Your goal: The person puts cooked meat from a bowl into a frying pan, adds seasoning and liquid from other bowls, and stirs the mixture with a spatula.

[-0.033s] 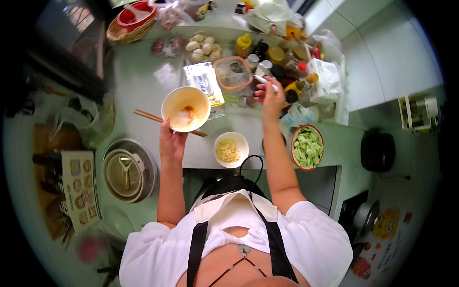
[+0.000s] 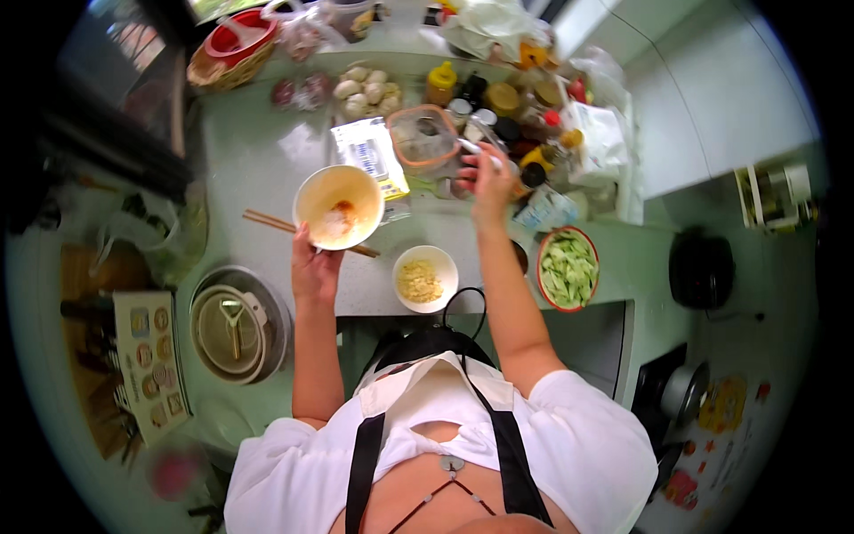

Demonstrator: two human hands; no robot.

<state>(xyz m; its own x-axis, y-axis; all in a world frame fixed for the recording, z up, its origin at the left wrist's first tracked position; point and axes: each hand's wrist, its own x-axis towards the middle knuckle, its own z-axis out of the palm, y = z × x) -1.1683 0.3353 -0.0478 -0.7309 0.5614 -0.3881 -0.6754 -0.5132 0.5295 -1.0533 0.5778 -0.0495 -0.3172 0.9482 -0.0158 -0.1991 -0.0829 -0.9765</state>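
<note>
The fingers of the left hand [image 2: 316, 271] were curled against the near side and underside of a cream-coloured bowl [image 2: 325, 189], with the thumb at its rim, parted just enough to hold it above the table [image 2: 240, 160]. In that bowl, ahead of those fingers, lay a white and reddish-brown seasoning [image 2: 342, 218]. A pair of chopsticks [image 2: 267, 220] passed below the bowl, showing to the left and right of the same fingers.

The fingers of the right hand [image 2: 491, 182] were bent and nearly closed around a slim white object [image 2: 471, 148]; its exact kind was unclear. Just beyond them and to the left was a clear container with an orange rim [image 2: 422, 109], and farther left, between the two sets of fingers, a white and yellow packet [image 2: 360, 147]. Bottles and jars [image 2: 503, 100] crowded the space beyond the right fingers.

Nearer the body than either set of fingers, and between the forearms, sat a white bowl [image 2: 451, 267] of chopped pale-yellow pieces [image 2: 418, 281]. To the right of the right fingers and nearer the body stood a red-rimmed dish of sliced green vegetable [image 2: 569, 270].
</note>
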